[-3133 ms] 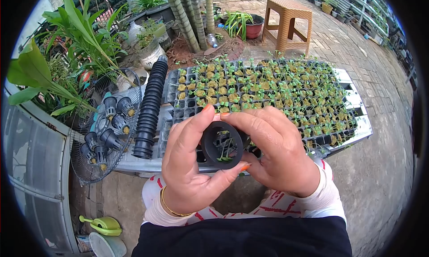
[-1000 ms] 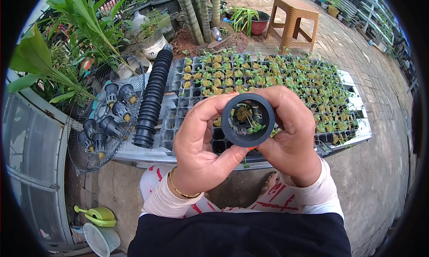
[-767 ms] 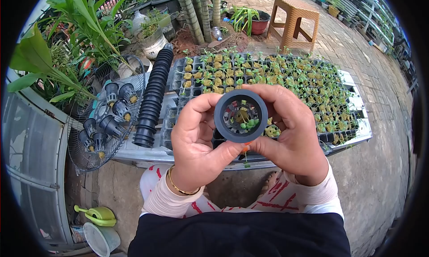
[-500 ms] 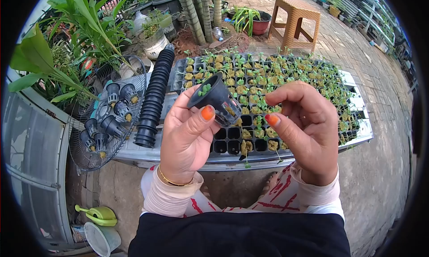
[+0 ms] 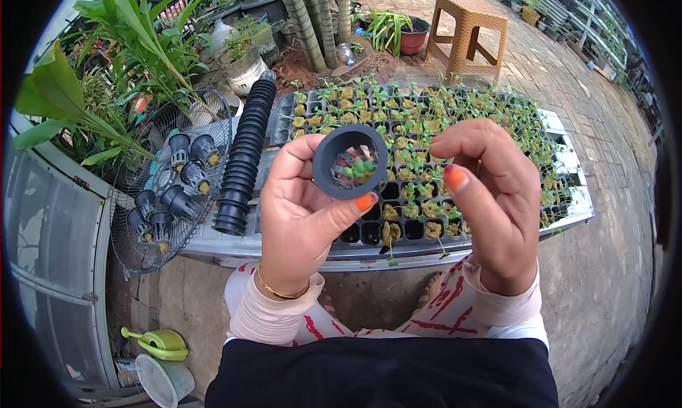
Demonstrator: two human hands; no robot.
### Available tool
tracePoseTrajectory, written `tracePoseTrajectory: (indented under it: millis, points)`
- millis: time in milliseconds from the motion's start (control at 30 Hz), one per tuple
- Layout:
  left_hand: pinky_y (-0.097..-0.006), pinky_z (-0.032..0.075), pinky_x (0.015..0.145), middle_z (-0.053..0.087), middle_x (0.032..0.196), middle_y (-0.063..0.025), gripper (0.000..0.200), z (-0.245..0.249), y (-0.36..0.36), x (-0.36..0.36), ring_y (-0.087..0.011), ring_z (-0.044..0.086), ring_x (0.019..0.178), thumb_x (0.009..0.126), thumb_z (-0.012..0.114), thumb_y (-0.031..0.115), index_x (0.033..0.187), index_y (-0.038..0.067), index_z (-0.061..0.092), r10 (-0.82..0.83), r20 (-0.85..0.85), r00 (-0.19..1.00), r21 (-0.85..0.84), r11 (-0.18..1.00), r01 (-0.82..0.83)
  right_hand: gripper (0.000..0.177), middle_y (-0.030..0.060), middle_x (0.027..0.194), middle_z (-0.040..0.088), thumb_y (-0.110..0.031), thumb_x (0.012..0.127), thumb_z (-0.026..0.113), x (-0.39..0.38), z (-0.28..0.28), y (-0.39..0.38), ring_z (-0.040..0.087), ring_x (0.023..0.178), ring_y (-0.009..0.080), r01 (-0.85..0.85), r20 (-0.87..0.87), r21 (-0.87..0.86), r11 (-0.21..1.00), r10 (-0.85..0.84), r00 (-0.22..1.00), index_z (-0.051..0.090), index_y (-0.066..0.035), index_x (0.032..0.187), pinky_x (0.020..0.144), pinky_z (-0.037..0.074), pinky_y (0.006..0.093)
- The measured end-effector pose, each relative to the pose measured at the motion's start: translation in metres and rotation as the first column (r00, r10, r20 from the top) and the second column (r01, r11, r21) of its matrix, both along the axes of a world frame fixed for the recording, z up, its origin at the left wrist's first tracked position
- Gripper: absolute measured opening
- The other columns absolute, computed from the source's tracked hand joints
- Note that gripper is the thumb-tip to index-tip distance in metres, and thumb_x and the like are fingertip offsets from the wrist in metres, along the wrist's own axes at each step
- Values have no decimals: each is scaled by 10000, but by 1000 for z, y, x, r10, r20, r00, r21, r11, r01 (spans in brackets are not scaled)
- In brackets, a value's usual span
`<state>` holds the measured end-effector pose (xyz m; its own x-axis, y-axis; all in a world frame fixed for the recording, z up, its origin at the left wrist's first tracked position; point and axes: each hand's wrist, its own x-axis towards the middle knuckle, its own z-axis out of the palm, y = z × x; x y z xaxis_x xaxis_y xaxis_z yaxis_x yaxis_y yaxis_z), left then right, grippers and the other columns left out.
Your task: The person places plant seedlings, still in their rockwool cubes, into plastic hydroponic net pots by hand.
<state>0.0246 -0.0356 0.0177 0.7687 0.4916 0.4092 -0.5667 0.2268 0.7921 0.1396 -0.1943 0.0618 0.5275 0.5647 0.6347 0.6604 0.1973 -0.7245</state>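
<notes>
My left hand [image 5: 295,227] grips a black net pot [image 5: 325,165] by its side, with the thumb along the rim. The pot's mouth is tipped toward me, and a small green seedling [image 5: 360,169] shows inside it. Nothing is held in my right hand [image 5: 501,202], raised just right of the pot; its fingers are curled, with a gap between thumb and index finger. Below both hands lies a black seedling tray [image 5: 371,233] of sprouts in tan plugs, some front cells being bare.
A long stack of black net pots [image 5: 245,152] lies left of the tray. Beside it, a wire basket [image 5: 131,260] holds several net pots with plugs. A woven-pattern stool [image 5: 470,14] stands behind; a green watering can [image 5: 163,343] and a bucket [image 5: 167,383] are on the ground.
My left hand has turned the net pot so its opening faces me, bringing the seedling inside into view. My right hand has barely moved, still beside the pot.
</notes>
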Motion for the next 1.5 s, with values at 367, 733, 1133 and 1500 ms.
tracePoseTrajectory:
  millis: [367,733,1133,1500]
  points:
    - [-333,440,966,546,1150,-135,502,-12,3,5,-214,557,1101,691,700,-98,1143,-10,499,258,75,963,607,755,-249,437,74,846,544,-387,948,479,6,10,-29,456,753,152,-16,194,198,980,-23,981,630,22,933,718,354,287]
    - [-335,458,956,537,1155,-134,495,-12,-5,6,-215,572,1088,694,679,-124,1143,-16,500,144,32,989,506,851,-141,233,67,729,598,-232,858,620,-2,-1,-2,540,664,194,17,391,64,998,-41,920,622,-5,803,624,422,305]
    - [-355,443,965,544,1170,-143,525,-12,-1,6,-217,547,1099,704,735,-73,1151,5,471,120,53,991,569,812,-129,195,66,739,620,-204,851,628,0,-6,7,552,679,193,-19,324,18,1000,12,946,623,-13,808,635,436,302]
    - [-318,464,931,533,1148,-131,493,-11,-3,6,-211,574,1067,668,717,-89,1115,-10,524,155,96,983,583,792,-182,97,80,738,606,25,735,650,0,-1,4,552,666,252,-70,314,-7,997,69,947,609,-29,805,630,423,332]
